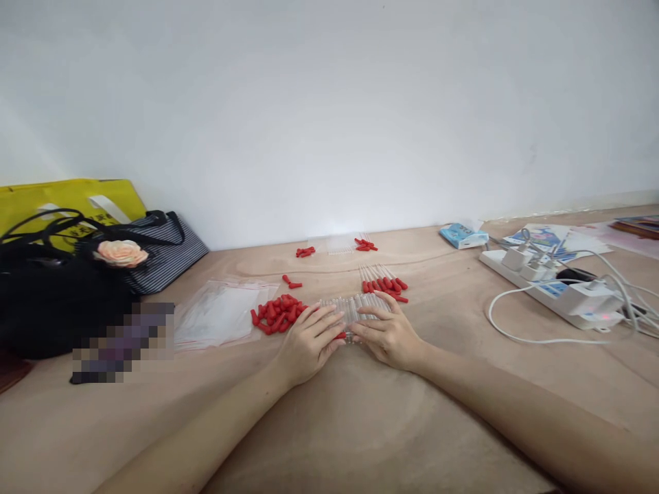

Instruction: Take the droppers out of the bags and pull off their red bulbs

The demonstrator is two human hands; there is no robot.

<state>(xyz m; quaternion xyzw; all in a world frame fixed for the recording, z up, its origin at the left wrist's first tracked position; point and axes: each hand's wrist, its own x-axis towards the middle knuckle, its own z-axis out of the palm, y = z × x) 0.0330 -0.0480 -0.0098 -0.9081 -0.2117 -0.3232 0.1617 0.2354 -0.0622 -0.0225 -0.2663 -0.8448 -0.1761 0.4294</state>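
Both hands meet at the middle of the table, over the near end of a row of clear glass dropper tubes (350,307). My left hand (311,339) is closed with a red rubber dropper bulb (340,335) at its fingertips. My right hand (388,334) curls around the other side, its fingers closed on the end of a glass tube (349,337) that meets the bulb. A pile of loose red bulbs (278,314) lies just left of my left hand. Beyond my right hand, several droppers with red bulbs (384,283) lie side by side.
Clear plastic bags (219,312) lie left of the bulbs. Farther back are more red bulbs (305,252) and a bag of tubes (337,245). A white power strip (556,291) with cables and a blue tissue pack (463,235) sit right. Black (56,302) and striped bags (169,254) stand left.
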